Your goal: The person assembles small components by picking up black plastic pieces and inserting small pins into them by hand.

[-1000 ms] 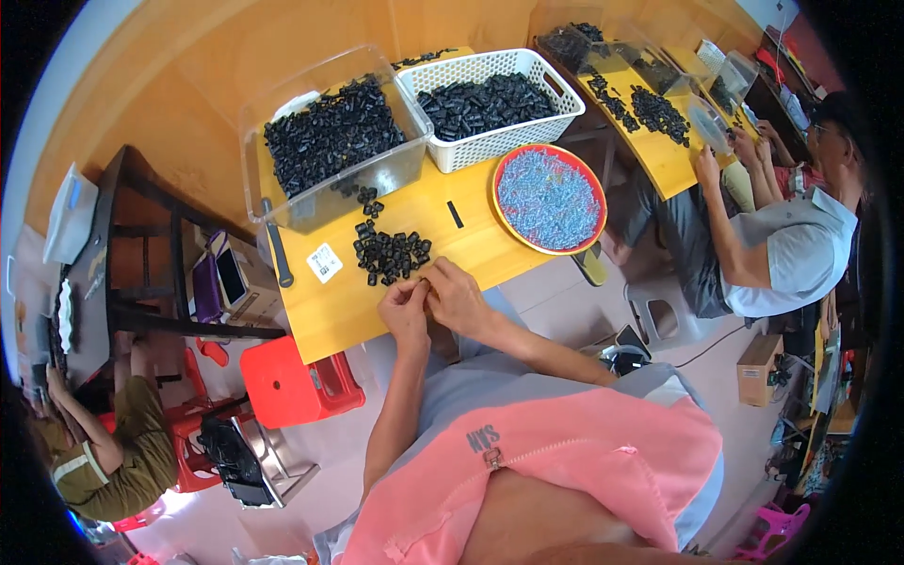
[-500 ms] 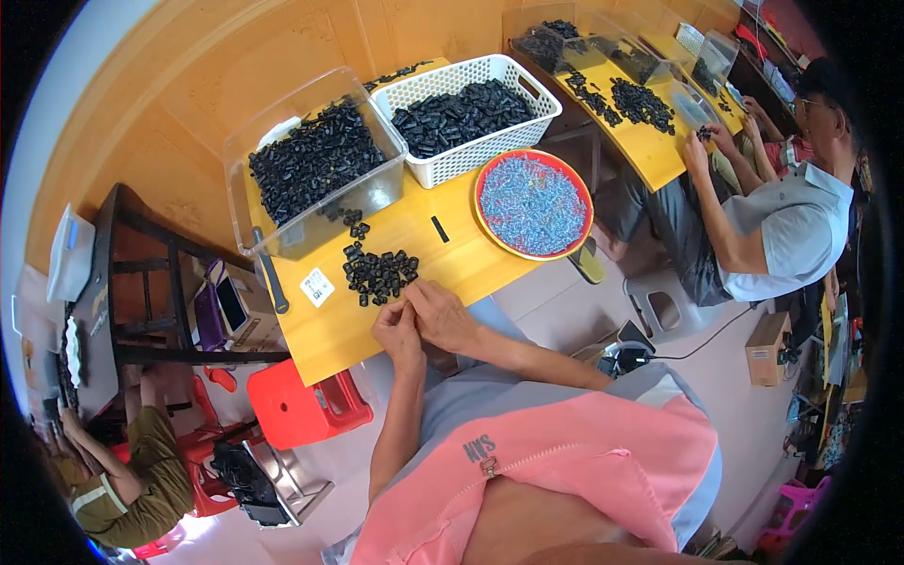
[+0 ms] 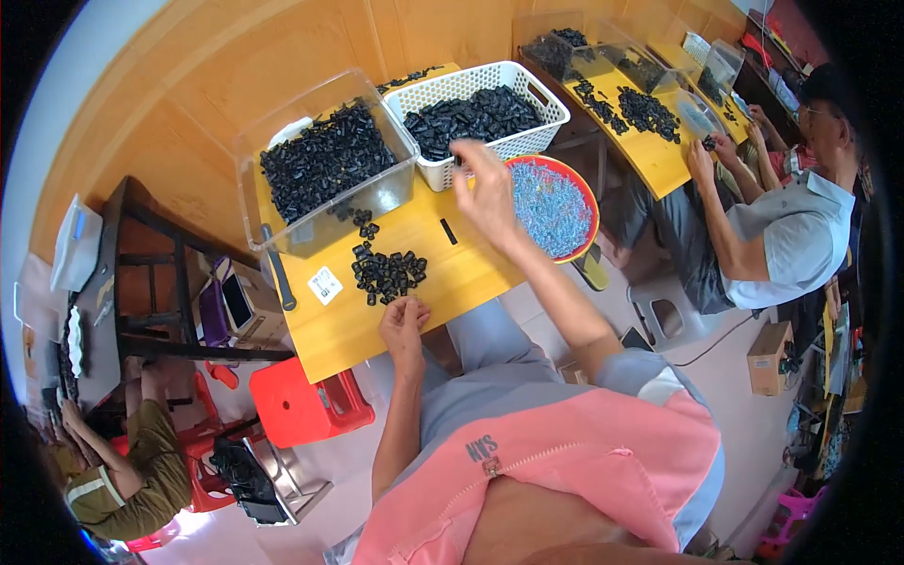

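My left hand (image 3: 405,325) is at the table's front edge, thumb and fingertips pressed together beside a loose pile of small black plastic pieces (image 3: 388,276). What it pinches, if anything, is hidden. My right hand (image 3: 487,193) is raised at the near side of the white perforated basket (image 3: 441,174), which holds many black plastic pieces (image 3: 476,121). A small dark piece shows under its bent fingertips. Just right of that hand lies a red-rimmed round tray (image 3: 591,209) full of tiny bluish clear parts (image 3: 553,202).
A clear bin (image 3: 325,231) of black pieces stands at the back left of the yellow table (image 3: 367,344). A black-handled tool (image 3: 279,273), a white label card (image 3: 325,285) and a black strip (image 3: 448,232) lie there. A co-worker (image 3: 767,226) sits at the right; a red stool (image 3: 301,405) stands left.
My hands have come apart. The right one has swung up and away from the table's front edge to the white basket; the left stays pinched near the pile.
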Tool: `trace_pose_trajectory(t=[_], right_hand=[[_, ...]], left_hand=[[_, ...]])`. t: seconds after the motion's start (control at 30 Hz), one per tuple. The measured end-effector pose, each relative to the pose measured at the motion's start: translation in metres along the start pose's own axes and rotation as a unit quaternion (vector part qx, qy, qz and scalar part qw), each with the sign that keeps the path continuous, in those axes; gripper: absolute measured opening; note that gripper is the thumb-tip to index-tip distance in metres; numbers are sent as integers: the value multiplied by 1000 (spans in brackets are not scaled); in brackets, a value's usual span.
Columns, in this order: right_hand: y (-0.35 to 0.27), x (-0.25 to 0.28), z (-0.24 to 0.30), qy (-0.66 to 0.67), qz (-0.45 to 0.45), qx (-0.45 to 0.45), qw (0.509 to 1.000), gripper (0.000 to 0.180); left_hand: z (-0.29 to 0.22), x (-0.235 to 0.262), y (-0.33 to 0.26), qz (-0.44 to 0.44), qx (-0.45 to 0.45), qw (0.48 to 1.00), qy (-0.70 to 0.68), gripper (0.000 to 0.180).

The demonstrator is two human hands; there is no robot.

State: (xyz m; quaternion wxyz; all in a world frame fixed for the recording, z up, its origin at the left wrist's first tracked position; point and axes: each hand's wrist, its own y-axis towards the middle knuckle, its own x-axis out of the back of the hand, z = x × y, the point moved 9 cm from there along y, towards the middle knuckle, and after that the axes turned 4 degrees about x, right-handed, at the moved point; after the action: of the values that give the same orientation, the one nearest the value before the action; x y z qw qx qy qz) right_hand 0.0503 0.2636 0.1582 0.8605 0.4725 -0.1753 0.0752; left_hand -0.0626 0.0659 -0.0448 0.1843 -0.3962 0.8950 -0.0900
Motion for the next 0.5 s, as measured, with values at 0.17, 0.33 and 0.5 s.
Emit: trace_pose_trajectory(t=[0.17,0.33,0.5], right_hand=[[33,-25,-41,-14,39,2,999,23],[5,-5,-54,-20,-12,-60,998,16],[-41,-9,-46,17,42,-115,992,11]], left_hand=[[0,-3,-2,18,-8,1000,13,14],[-1,-2,-5,16,-11,1000,12,12],[-5,-3,-1,15,-13,999,34,10]])
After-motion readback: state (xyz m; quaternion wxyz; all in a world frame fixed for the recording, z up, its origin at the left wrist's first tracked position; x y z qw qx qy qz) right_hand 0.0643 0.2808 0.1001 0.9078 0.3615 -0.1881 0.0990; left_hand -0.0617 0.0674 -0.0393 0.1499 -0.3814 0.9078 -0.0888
